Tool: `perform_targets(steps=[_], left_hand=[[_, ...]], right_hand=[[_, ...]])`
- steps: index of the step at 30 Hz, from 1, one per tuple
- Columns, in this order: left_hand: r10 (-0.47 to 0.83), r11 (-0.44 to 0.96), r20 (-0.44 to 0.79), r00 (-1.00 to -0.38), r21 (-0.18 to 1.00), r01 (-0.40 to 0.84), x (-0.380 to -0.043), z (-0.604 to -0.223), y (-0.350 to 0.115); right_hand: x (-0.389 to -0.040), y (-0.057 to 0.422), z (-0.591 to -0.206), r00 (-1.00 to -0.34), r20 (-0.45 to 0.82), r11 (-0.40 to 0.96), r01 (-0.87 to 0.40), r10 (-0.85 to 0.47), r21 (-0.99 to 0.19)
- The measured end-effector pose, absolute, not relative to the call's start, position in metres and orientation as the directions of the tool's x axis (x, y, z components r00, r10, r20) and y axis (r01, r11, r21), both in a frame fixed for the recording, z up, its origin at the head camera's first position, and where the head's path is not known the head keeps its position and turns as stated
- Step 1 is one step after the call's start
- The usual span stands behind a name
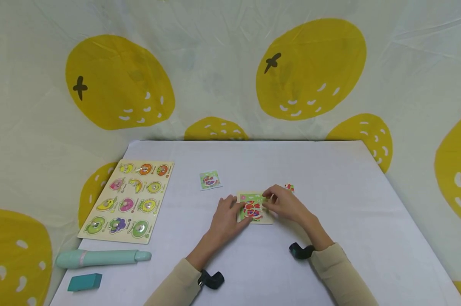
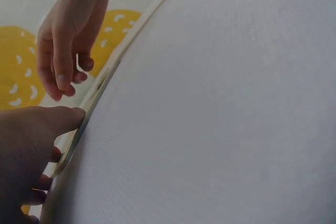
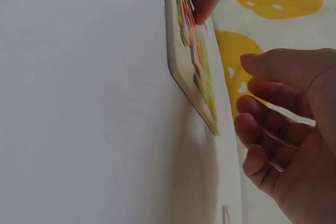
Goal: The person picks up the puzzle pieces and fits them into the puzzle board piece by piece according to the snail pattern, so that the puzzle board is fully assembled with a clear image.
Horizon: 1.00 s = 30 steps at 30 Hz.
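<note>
A small wooden jigsaw puzzle with a red and green picture lies flat in front of me. My left hand rests at its left side, thumb and forefinger on the puzzle. The left wrist view shows that thumb at the board's edge. Over the right side of the puzzle is my right hand, its fingers loosely bent with nothing between them; they stand apart from the board in the right wrist view. Bare wood shows along one side of the board. Behind the right hand lies a loose puzzle piece.
A small picture card lies behind the puzzle to the left. Further left are a fruit peg board, a mint-green wand-shaped object and a teal block. A fruit-print cloth hangs beyond the white table.
</note>
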<state>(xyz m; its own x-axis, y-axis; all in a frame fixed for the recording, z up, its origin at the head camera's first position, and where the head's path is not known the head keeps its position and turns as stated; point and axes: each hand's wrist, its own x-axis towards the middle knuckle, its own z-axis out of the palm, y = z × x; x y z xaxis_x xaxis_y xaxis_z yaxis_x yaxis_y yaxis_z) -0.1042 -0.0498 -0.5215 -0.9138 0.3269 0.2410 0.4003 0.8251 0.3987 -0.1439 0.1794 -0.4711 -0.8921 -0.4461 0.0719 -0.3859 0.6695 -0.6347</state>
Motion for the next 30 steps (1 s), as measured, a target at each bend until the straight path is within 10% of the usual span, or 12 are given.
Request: perform_targets(steps=[30], left_hand=[[0.338, 0.844, 0.236, -0.911, 0.353, 0.405, -0.104, -0.524, -0.051]], right_hand=[[-0.174, 0.23, -0.477, -0.964, 0.011, 0.801, -0.228, -0.267, -0.553]])
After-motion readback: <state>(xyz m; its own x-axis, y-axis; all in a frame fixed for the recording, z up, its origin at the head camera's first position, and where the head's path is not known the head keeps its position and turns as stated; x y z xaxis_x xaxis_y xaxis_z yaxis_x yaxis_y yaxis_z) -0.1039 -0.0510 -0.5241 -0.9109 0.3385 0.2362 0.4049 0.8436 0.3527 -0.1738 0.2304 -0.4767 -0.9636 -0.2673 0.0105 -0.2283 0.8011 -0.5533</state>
